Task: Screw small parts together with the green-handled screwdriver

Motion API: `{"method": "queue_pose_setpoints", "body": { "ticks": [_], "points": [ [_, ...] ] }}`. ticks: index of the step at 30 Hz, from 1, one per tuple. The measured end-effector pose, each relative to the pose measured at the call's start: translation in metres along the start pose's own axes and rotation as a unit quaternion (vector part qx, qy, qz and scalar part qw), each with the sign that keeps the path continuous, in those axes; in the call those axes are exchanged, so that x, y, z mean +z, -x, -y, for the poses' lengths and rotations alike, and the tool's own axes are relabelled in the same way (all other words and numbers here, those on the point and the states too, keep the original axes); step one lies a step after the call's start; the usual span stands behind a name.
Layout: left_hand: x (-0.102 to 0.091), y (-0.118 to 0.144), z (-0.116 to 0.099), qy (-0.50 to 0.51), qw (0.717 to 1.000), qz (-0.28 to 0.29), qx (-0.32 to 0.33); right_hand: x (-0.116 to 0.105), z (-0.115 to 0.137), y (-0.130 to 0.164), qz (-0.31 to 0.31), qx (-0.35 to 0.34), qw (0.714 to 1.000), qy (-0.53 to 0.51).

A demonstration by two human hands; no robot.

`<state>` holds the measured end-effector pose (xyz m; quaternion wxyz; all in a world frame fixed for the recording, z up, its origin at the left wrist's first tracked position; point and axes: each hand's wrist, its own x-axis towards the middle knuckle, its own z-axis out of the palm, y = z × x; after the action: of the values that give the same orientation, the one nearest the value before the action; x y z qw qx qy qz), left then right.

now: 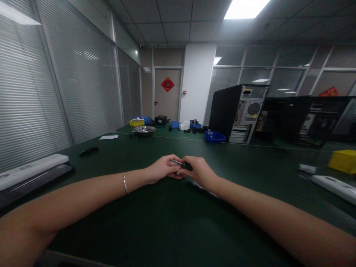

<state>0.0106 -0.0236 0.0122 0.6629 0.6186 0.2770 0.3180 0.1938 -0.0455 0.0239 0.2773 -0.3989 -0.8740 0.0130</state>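
My left hand [162, 170] and my right hand [200, 171] meet above the middle of the dark green table [167, 222]. In my right hand is a small screwdriver [187, 165] with a dark handle, its thin metal shaft pointing left across the fingers of my left hand. Those left fingers are curled closed; whatever they pinch is hidden. Behind my right wrist a pale, thin object lies on the table, mostly covered by the hand.
A black computer tower [225, 111] stands back right, by a blue bin [215, 137]. Farther back are a metal bowl [144, 130] and a yellow basket [137, 122]. At left lie a dark green tool [89, 151] and a white bar-shaped device [36, 167]; at right, a yellow box [343, 161].
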Motion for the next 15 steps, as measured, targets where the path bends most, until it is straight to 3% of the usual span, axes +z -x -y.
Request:
{"method": "queue_pose_setpoints", "body": {
  "ticks": [7, 10, 13, 15],
  "points": [
    [-0.001, 0.001, 0.002, -0.006, 0.999, 0.013, 0.032, 0.002, -0.004, 0.001, -0.054, -0.031, 0.997, -0.047],
    [-0.009, -0.007, 0.0, -0.034, 0.998, -0.018, 0.058, 0.002, -0.005, 0.003, -0.064, -0.031, 0.995, -0.069],
    [-0.043, -0.02, -0.006, -0.078, 0.983, -0.127, 0.103, 0.002, -0.009, 0.007, -0.069, -0.017, 0.995, -0.074],
    [-0.081, -0.024, -0.009, -0.149, 0.938, -0.291, 0.112, 0.002, -0.013, 0.011, -0.052, -0.007, 0.996, -0.077]
  ]
}}
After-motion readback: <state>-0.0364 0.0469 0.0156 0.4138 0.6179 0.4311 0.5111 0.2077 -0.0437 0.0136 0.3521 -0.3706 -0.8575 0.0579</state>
